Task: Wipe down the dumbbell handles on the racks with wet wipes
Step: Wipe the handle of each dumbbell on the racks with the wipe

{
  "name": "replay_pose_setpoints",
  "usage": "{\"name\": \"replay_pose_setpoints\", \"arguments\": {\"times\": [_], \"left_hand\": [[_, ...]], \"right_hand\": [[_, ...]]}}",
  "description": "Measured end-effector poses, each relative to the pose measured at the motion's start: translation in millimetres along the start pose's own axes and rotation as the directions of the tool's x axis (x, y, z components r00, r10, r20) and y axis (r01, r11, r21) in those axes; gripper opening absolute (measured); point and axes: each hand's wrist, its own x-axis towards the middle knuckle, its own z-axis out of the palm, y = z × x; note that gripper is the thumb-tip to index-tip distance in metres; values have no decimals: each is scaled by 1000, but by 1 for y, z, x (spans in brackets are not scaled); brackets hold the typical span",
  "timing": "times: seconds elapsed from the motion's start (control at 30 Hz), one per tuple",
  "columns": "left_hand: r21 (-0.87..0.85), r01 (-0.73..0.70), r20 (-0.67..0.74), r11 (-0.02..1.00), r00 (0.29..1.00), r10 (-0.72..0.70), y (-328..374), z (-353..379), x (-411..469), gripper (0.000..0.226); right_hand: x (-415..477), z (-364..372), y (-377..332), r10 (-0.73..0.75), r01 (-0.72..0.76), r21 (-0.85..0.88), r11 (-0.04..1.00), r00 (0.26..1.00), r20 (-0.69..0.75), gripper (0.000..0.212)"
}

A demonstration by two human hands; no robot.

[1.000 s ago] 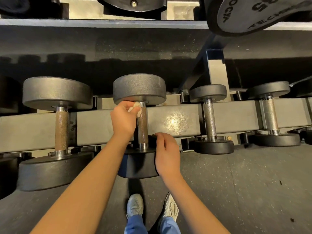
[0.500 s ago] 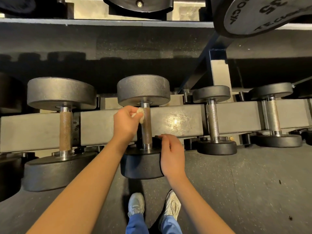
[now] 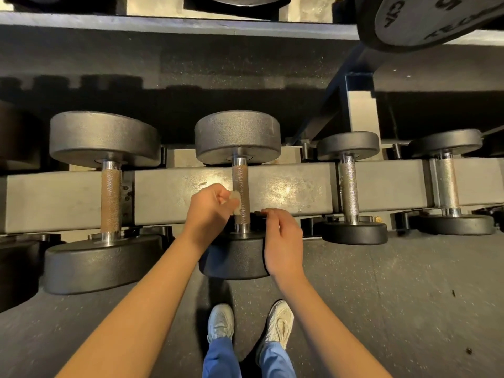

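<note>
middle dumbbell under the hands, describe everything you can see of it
The middle dumbbell has two round, dark, matte heads and a knurled metal handle, brownish, with shiny collars at both ends. It lies across the grey rack rail, its near head out over the floor. The left hand pinches a white wipe against the handle's left side; the right hand rests by the near head's right edge.

Left hand point(image 3: 210, 211) pinches a wet wipe point(image 3: 236, 202) in curled fingers; right hand point(image 3: 283, 241) reaches forward, fingers relaxed.
</note>
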Motion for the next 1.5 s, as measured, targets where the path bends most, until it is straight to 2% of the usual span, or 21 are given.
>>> {"name": "replay_pose_setpoints", "arguments": {"times": [0.17,0.23,0.3,0.37,0.43,0.53,0.63,0.7,0.8,1.13,1.23,1.37,1.5], "left_hand": [[234,-70,221,970,975,17,-6,-8,-8,20],[224,-106,198,969,978,61,-4,-13,-11,16],[135,-138,126,981,985,121,4,-16,-14,10],[30,-158,90,987,984,155,16,-16,-16,11],[29,-179,105,983,979,176,23,-14,-14,5],[212,-320,148,923,944,294,28,-22,-10,25],[354,-482,25,802,862,507,35,-37,1,46],[474,-439,-19,763,862,507,38,-43,12,54],[548,-428,23,719,867,499,31,-42,21,53],[523,-472,73,710,854,515,21,-47,23,54],[525,-470,73,710,856,512,23,-49,23,54],[511,-452,64,732,869,491,26,-48,22,54],[506,-455,86,733,872,481,29,-50,23,55]], "right_hand": [[0,-1,1,-33,35,-55,998,999,34,26],[1,-3,-2,-83,92,-101,991,993,85,26],[7,-6,-10,-111,129,-99,987,980,164,27],[13,-7,-20,-94,89,28,996,958,270,25],[22,-5,-28,-49,-1,163,987,951,306,18],[33,-8,-35,33,-89,264,960,978,208,8],[43,-8,-29,27,-30,63,998,999,46,7],[43,1,-27,25,-17,-77,997,994,109,11],[39,13,-26,23,0,-147,989,987,159,17],[80,37,-56,-3,7,32,999,993,-121,12],[71,32,-46,-33,31,-60,998,999,-41,17],[51,21,-29,-67,90,-200,976,991,120,8],[68,28,-45,-92,97,-164,982,995,35,15]]}}
